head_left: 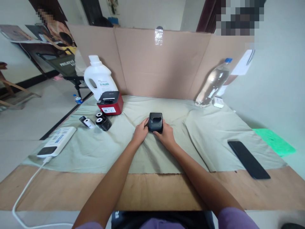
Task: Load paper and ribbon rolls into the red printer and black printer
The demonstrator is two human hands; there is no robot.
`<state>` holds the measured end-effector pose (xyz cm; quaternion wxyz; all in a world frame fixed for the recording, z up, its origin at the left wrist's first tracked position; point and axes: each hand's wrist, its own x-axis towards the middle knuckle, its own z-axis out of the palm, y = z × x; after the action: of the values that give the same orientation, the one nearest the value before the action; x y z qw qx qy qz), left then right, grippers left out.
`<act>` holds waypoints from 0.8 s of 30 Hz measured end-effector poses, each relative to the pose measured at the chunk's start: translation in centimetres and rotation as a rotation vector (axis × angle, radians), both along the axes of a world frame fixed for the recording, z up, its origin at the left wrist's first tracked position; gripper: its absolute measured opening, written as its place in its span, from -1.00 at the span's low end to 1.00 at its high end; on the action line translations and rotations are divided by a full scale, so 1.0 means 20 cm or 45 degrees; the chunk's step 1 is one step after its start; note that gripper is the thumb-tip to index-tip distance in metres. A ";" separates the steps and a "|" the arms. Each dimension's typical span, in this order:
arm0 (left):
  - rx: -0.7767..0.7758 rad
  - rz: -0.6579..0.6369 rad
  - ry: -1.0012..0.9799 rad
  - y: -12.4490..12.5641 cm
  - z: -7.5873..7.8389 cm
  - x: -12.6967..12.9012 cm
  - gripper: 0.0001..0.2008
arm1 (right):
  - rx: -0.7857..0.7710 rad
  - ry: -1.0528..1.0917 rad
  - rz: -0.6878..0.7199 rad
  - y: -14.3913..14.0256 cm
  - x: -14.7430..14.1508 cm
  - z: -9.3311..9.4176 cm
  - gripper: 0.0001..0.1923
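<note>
In the middle of the cloth stands a small black receipt printer [155,123], a dark compact box with a shiny window on top. My left hand [140,131] grips its left side, fingers bent against the casing. From the right, my right hand [166,133] holds it with the thumb at the front lower edge. The fingers behind the device are partly hidden. To the left lie black-wrapped paper rolls [103,123] and a white paper roll [89,123] beside a small dark piece. A red and black printer [111,103] stands behind them.
A white jug [100,78] and a tilted water bottle [213,83] stand before the cardboard screen [162,66]. A white power bank [57,141] with a cable lies left, a black phone [249,159] right. Other people are in the background.
</note>
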<state>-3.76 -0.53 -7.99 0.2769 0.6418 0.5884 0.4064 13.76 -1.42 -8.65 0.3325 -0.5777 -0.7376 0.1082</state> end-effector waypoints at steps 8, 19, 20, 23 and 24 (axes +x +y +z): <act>0.020 -0.009 0.147 0.01 -0.03 -0.01 -0.22 | -0.027 0.052 0.019 0.01 0.02 0.01 -0.14; 0.006 0.005 0.080 0.02 -0.02 -0.02 -0.27 | -0.039 0.015 0.025 0.00 0.02 0.00 -0.15; 0.000 -0.003 0.031 0.02 -0.02 -0.03 -0.27 | -0.042 0.016 0.025 0.00 0.02 0.00 -0.15; -0.027 -0.065 -0.157 0.04 -0.05 -0.04 -0.28 | -0.043 0.026 0.025 0.01 0.02 0.00 -0.15; -0.043 -0.079 -0.217 0.05 -0.06 -0.05 -0.28 | -0.040 0.029 0.026 0.01 0.03 0.00 -0.15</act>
<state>-4.70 0.55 -9.11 0.3491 0.6180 0.5493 0.4410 14.27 -1.31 -8.55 0.3306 -0.5739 -0.7378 0.1300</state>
